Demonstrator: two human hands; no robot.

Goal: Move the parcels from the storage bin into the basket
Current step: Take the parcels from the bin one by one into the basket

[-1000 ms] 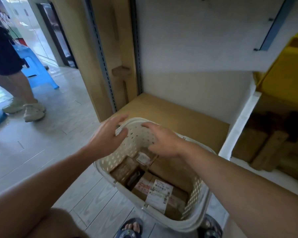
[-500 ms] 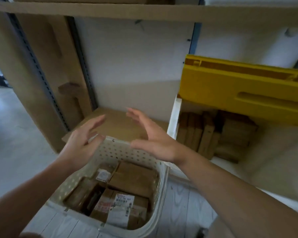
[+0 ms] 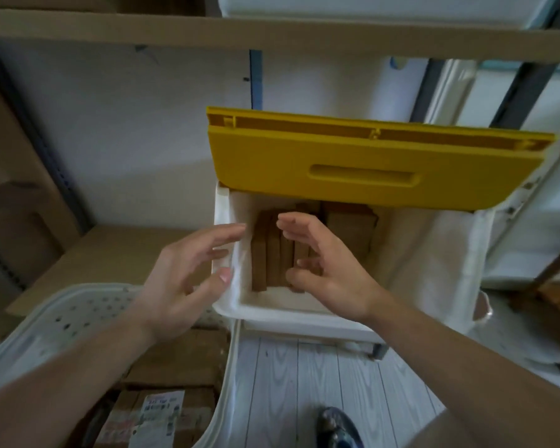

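A white storage bin (image 3: 411,263) sits on the low shelf, its yellow lid (image 3: 362,166) flipped up. Several brown cardboard parcels (image 3: 270,257) stand on edge inside it. My right hand (image 3: 324,266) reaches into the bin with fingers spread, close over the parcels, holding nothing. My left hand (image 3: 188,273) hovers open at the bin's left wall, above the basket's far rim. The white perforated basket (image 3: 78,308) stands at the lower left on the floor, with brown parcels (image 3: 172,383) in it, one carrying a white label.
A brown shelf board (image 3: 110,250) lies behind the basket. Metal shelf uprights (image 3: 514,95) rise at the right. A wooden shelf (image 3: 272,30) runs overhead. My sandalled foot (image 3: 337,428) rests on the pale plank floor.
Both hands left the basket rim and swung right to the storage bin. The view turned right with them, so the bin now fills the centre.
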